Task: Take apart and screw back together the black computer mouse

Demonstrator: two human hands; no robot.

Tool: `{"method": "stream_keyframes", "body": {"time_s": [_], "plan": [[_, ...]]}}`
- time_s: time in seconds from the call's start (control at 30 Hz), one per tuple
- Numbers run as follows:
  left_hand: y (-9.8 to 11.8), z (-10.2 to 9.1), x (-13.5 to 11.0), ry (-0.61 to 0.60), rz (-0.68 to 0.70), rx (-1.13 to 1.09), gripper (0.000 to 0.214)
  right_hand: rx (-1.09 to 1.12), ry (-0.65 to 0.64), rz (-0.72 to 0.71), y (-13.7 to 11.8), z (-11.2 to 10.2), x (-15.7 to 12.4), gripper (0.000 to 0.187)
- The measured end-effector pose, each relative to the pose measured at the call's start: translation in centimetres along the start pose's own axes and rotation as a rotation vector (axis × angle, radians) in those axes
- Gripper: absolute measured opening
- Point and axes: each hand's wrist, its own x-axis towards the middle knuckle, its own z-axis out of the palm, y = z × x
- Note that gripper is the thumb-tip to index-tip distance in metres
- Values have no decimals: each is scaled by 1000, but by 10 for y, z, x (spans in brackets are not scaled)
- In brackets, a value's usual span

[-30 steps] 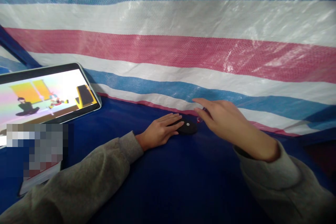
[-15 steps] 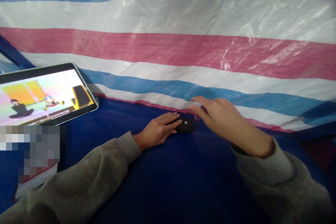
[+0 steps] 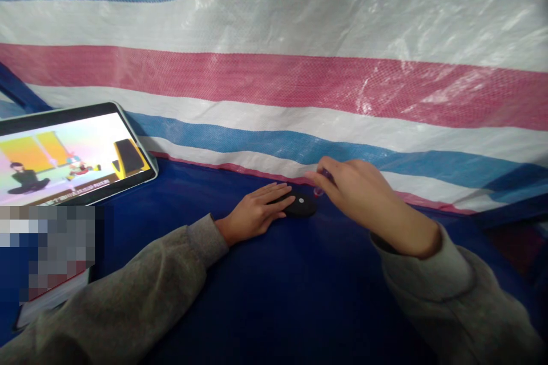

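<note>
Down on the blue surface [image 3: 299, 291], right at the foot of the striped tarp [image 3: 274, 85]: a black disc [image 3: 302, 205], flat, white dot on top. Held in place from its left side by the left hand [image 3: 252, 215], palm down, fingers [image 3: 278, 197] laid out flat and close together, the tips resting over the disc's near edge. Just right of the disc, touching or nearly touching its rim, a pink piece [image 3: 317, 190], tiny and clear-looking, too small to name for sure. Pinched between thumb and forefinger of the right hand [image 3: 357, 191], the other fingers curled loosely behind; hard to say whether pressed against the disc or only held beside it. By the look of it, mid-step: steadying the disc with one hand, bringing the small piece up to its edge with the other. Next move, judged from here, calling for a fine touch: keeping the pinch tight on so small a thing, lining it up against the rim, and holding the disc firm so as not to let it slide on the slick cloth. Well off to the left, propped at a tilt, a tablet [image 3: 72, 154] showing a bright cartoon; below it, at the surface's edge, a book [image 3: 47, 305], partly hidden by a blurred patch.
</note>
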Motion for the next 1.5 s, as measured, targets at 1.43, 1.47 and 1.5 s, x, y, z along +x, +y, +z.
{"method": "stream_keyframes", "body": {"time_s": [1.43, 1.47, 1.5], "plan": [[0, 1, 0, 23, -7, 2, 38, 88, -22, 16, 4, 1, 1, 40], [0, 1, 0, 22, -9, -1, 39, 95, -11, 8, 5, 1, 1, 40], [-1, 1, 0, 22, -11, -3, 39, 106, 7, -12, 5, 1, 1, 38]]}}
